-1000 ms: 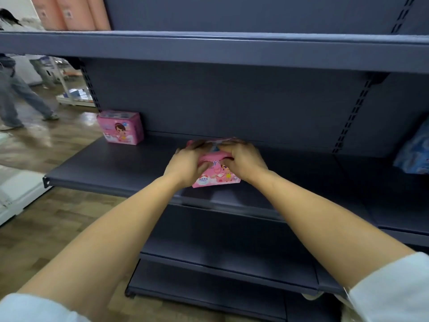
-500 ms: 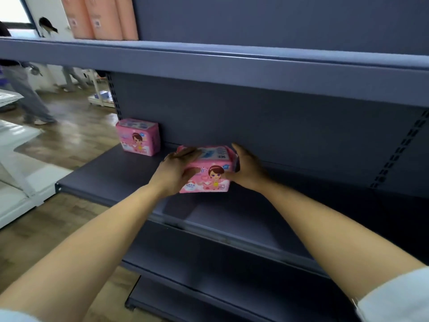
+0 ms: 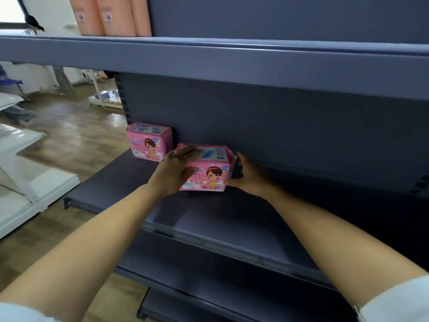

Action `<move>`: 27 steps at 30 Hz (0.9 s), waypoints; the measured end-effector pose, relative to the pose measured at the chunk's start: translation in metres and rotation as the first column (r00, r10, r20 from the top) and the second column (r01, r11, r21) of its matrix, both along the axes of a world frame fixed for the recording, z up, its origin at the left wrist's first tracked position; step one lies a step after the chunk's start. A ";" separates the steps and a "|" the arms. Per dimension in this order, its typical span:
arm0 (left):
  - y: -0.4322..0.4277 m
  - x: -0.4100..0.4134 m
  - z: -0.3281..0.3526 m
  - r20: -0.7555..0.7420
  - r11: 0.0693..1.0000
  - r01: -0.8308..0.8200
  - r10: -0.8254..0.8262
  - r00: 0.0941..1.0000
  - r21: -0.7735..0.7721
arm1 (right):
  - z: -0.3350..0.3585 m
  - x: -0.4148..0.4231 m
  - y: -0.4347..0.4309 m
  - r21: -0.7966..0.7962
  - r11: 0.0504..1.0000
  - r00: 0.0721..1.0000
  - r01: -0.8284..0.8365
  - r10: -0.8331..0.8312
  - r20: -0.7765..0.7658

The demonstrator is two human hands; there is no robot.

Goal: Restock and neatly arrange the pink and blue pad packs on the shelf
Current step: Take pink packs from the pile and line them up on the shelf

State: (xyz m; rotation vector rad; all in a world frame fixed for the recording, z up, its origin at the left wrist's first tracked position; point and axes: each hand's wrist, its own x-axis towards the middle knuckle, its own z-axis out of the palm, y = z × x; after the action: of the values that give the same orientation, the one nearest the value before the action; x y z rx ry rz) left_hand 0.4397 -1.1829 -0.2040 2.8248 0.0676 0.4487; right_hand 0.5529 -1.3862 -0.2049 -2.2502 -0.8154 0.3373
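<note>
Left hand (image 3: 173, 173) and right hand (image 3: 247, 176) clamp pink pack (image 3: 205, 169) by its ends | keeps it square on shelf (image 3: 232, 219) | likely aligning beside placed pack (image 3: 149, 141)

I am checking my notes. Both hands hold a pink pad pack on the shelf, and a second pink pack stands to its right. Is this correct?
Not quite: the second pink pack stands to its left, as the head view shows. The left hand and the right hand do hold a pink pad pack on the shelf.
</note>
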 end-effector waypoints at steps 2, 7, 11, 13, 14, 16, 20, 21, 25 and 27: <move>0.015 0.006 -0.002 -0.011 1.000 0.016 -0.016 1.000 0.005 | -0.004 -0.002 0.013 0.038 0.999 0.999 0.020 -0.019 -0.036; 0.051 0.021 -0.004 0.024 0.996 0.080 -0.081 0.996 0.035 | -0.006 -0.006 0.050 0.091 0.993 0.996 0.073 -0.068 -0.058; 0.069 0.027 -0.004 0.015 0.988 0.145 -0.145 0.989 0.046 | -0.006 -0.005 0.072 0.109 0.984 0.990 0.138 -0.134 -0.040; 0.074 0.030 -0.004 -0.009 0.987 0.151 -0.151 0.988 0.048 | -0.005 -0.005 0.079 0.117 0.978 0.985 0.171 -0.169 -0.029; 0.076 0.031 -0.004 -0.035 0.988 0.144 -0.143 0.989 0.055 | -0.005 -0.004 0.082 0.120 0.976 0.983 0.182 -0.180 -0.027; 0.080 0.033 -0.002 -0.094 0.987 0.135 -0.127 0.988 0.085 | -0.005 -0.003 0.086 0.118 0.972 0.979 0.203 -0.201 -0.029; 0.093 0.043 -0.003 -0.130 0.962 0.197 -0.175 0.976 0.187 | -0.006 -0.003 0.089 0.105 0.960 0.965 0.261 -0.261 -0.016; 0.098 0.046 -0.005 -0.124 0.951 0.209 -0.185 0.975 0.228 | -0.005 -0.004 0.089 0.096 0.958 0.962 0.272 -0.272 -0.008; 0.107 0.054 -0.003 -0.028 0.919 0.178 -0.180 0.983 0.351 | -0.005 -0.004 0.092 0.060 0.942 0.941 0.330 -0.333 0.058; 0.106 0.056 -0.001 0.035 0.915 0.125 -0.149 0.988 0.383 | -0.005 -0.003 0.094 0.050 0.933 0.931 0.357 -0.360 0.062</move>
State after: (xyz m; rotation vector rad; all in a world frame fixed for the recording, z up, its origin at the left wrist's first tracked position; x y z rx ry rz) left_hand 0.4958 -1.0769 -0.2055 3.1611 -0.2584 0.5724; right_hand 0.5495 -1.2922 -0.2099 -2.3281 -0.4244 0.0695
